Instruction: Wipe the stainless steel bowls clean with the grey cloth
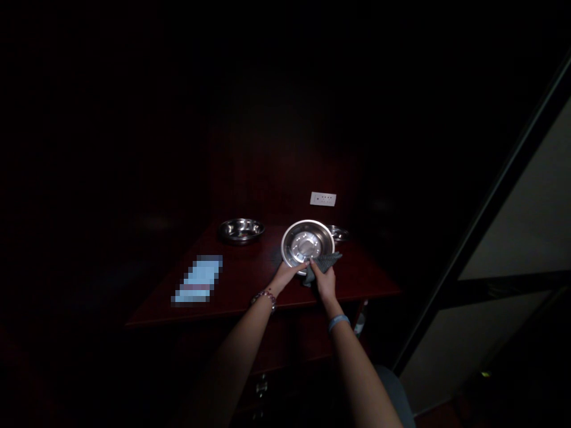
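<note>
A shiny metal bowl (307,238) is tilted toward me above the dark red tabletop, its inside facing the camera. My left hand (284,276) grips its near left rim, with the thumb over the edge. At the near right rim, my right hand (326,283) is closed around a dark grey cloth (329,260), pressed against the bowl. The thumbs nearly meet at the rim. The fingers beneath the bowl are hidden.
A second metal bowl (241,230) stands on the table (241,285) at the left. Another metal dish (339,233) is partly hidden behind the held bowl. A blurred-out bright rectangle (198,280) lies front left. A white socket panel (323,199) is on the back wall; a bottle (361,320) stands below.
</note>
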`<action>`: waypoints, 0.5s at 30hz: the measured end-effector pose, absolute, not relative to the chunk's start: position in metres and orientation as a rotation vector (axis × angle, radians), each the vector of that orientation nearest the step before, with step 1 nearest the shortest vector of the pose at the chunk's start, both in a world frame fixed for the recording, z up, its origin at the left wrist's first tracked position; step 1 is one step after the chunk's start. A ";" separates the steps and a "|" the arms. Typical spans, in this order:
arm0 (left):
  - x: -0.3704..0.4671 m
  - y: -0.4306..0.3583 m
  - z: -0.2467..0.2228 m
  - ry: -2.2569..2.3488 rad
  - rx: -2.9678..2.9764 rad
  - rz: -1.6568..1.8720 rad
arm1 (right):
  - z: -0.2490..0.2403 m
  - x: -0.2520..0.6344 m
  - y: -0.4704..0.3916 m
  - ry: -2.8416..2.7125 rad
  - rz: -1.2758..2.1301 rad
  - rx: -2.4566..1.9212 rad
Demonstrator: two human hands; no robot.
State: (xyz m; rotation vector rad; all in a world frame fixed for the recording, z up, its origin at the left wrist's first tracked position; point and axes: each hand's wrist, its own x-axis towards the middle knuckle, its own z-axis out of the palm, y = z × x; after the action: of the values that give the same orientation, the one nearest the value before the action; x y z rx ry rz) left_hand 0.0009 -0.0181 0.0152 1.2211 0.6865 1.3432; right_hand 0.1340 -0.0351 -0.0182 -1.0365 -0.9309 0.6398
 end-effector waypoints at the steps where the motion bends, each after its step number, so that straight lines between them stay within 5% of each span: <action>1: 0.001 -0.018 0.015 0.684 1.221 1.339 | -0.019 0.134 -0.035 -0.930 0.638 -1.041; 15: -0.001 -0.013 0.013 0.760 1.191 1.400 | -0.018 0.135 -0.037 -0.914 0.615 -1.090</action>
State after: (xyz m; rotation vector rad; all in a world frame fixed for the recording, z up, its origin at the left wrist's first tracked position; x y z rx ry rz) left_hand -0.0013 -0.0126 0.0130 1.1908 0.7597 1.3996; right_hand 0.1346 -0.0368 -0.0180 -1.0899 -0.9135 0.6147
